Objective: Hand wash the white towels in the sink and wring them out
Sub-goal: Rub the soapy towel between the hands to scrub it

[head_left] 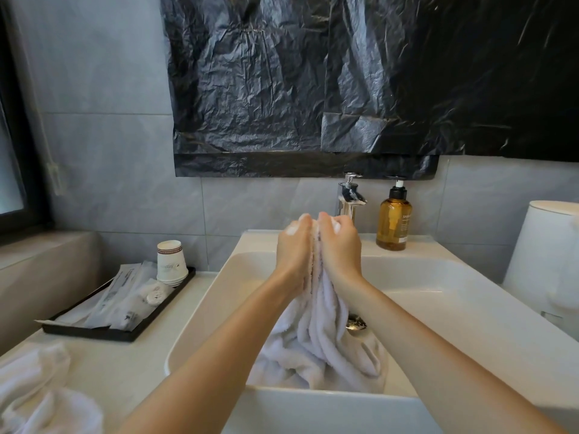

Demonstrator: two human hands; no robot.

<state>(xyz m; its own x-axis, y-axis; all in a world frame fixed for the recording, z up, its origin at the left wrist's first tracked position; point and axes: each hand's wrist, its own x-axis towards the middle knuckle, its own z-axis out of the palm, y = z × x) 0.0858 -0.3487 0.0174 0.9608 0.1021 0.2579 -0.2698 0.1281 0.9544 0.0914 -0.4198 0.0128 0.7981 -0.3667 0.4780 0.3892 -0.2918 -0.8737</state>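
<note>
A white towel [316, 336] hangs from both my hands down into the white rectangular sink [438, 296]. My left hand [293, 247] and my right hand [340, 245] grip its top edge side by side, fingers curled round the cloth, with soap foam on the knuckles. They are raised above the basin just in front of the chrome tap [351, 195]. The towel's lower folds pile on the sink bottom beside the metal drain [355, 324]. Another white towel [40, 393] lies bunched on the counter at the lower left.
An amber pump bottle [394, 223] stands on the sink ledge right of the tap. A black tray [125, 308] with wrapped toiletries and stacked paper cups [170, 263] sits on the left counter. A white lidded bin [545, 258] stands at right. Black plastic sheeting [344, 83] covers the wall above.
</note>
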